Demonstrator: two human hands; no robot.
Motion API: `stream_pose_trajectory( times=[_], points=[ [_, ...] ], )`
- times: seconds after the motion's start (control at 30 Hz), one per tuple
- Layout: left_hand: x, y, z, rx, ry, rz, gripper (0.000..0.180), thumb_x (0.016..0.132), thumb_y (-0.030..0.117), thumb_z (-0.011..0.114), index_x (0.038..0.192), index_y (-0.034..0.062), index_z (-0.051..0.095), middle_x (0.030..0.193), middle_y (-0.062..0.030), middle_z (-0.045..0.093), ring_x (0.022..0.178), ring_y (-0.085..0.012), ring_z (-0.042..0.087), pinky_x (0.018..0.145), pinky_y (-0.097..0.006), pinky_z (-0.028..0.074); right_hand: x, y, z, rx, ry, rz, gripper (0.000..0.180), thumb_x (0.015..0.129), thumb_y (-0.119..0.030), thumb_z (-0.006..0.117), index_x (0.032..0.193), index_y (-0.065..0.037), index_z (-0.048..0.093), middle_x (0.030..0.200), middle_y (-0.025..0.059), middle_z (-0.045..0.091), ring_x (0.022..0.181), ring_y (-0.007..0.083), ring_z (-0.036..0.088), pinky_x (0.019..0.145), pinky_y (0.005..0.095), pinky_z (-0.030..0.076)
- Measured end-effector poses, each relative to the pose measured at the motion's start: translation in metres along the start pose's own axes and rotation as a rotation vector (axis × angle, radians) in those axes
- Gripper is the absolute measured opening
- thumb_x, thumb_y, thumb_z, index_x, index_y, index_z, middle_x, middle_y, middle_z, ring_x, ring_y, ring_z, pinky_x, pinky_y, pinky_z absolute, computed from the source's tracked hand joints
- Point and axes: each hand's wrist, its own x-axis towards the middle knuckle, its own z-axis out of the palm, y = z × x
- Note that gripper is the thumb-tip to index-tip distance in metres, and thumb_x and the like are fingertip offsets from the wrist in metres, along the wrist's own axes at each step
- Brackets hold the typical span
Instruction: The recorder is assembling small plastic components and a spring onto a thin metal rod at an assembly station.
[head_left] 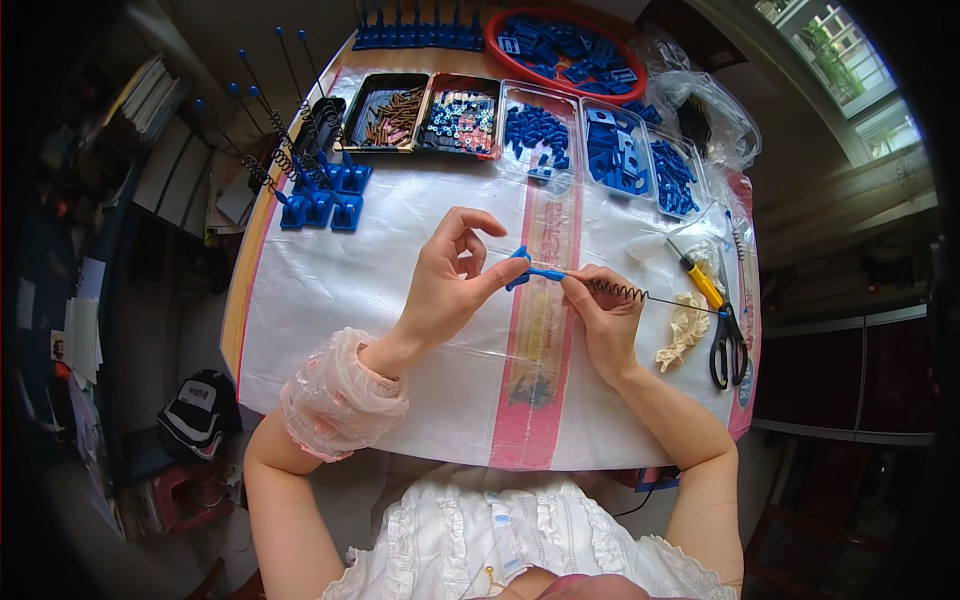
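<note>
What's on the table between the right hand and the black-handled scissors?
In the head view, a pale crumpled glove-like thing lies between the right hand and the scissors. The thin rod with its spring, held by that hand, also runs across that stretch.

Between your left hand and right hand you have a bright blue plastic piece on a thin rod with a dark coiled spring. Your left wrist wears a pale pink sheer sleeve cover. The table cover is white with a pink stripe running near to far. At the far side sit a red basin of blue parts, a black tray of coppery pieces, and clear trays of blue parts. To your right lie a yellow-handled screwdriver and black scissors.
</note>
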Motion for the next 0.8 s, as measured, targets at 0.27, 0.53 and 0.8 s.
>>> stream_pose_trajectory(
  times=[0.27,0.53,0.8],
  points=[
    [-0.007,-0.004,0.0,-0.114,-0.218,-0.15,0.059,0.104,0.037,0.039,0.066,0.0002,0.065,0.073,-0.0063,0.064,0.05,-0.0032,0.037,0.046,-0.018,0.027,0.002,-0.005,0.0,0.0,0.07,-0.041,0.005,0.085,0.003,0.068,0.089,-0.001,0.069,0.076,0.0016,0.062,0.067,0.0075,0.059,0.057,0.0199,0.043],
    [-0.021,0.01,0.021,-0.309,-0.382,-0.46,0.037,0.102,0.03,0.048,0.123,0.0015,0.061,0.102,-0.0069,0.068,0.066,-0.0024,0.053,0.051,-0.016,0.039,0.002,-0.008,-0.002,-0.168,0.025,-0.367,0.012,0.08,0.005,0.072,0.091,-0.001,0.07,0.074,0.0039,0.063,0.063,0.0096,0.057,0.055,0.0236,0.044],
    [-0.03,0.004,0.029,-0.704,-0.29,-0.699,0.025,0.099,0.02,0.055,0.119,0.005,0.06,0.096,0.0028,0.061,0.082,-0.0028,0.055,0.065,-0.018,0.045,0.001,-0.028,0.0,-0.665,-0.022,-0.857,0.022,0.067,-0.001,0.079,0.085,-0.005,0.069,0.072,0.0067,0.063,0.059,0.0216,0.06,0.054,0.031,0.044]
  ],
)
